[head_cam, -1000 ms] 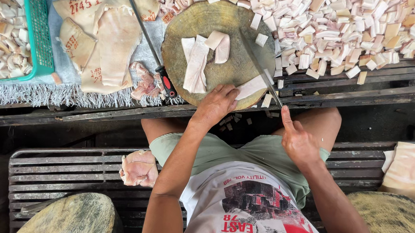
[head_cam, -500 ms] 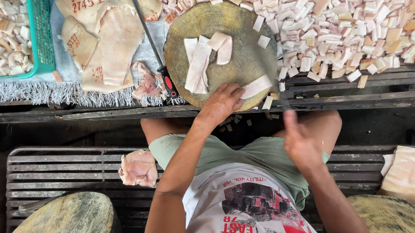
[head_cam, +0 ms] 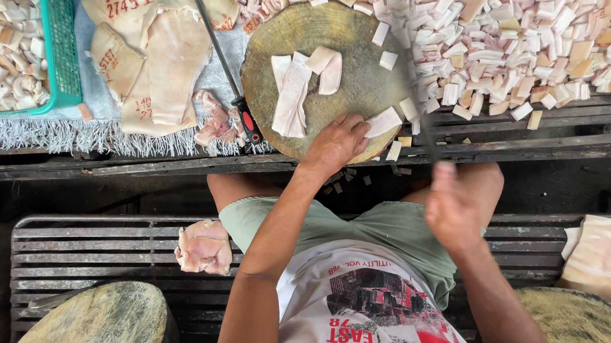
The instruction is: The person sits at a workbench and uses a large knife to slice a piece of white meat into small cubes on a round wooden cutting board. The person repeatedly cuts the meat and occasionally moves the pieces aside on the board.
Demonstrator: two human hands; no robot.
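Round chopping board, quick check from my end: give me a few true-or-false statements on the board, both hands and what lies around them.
1. The left hand rests on a pale strip at the near edge of the round chopping board. True.
2. The right hand lies flat on the board. False: it is raised off it, blurred, gripping a knife.
3. The board holds nothing but that strip. False: long pale strips lie mid-board.
4. A heap of cut pieces lies right of the board. True.
5. A black-handled knife lies left of the board. True.
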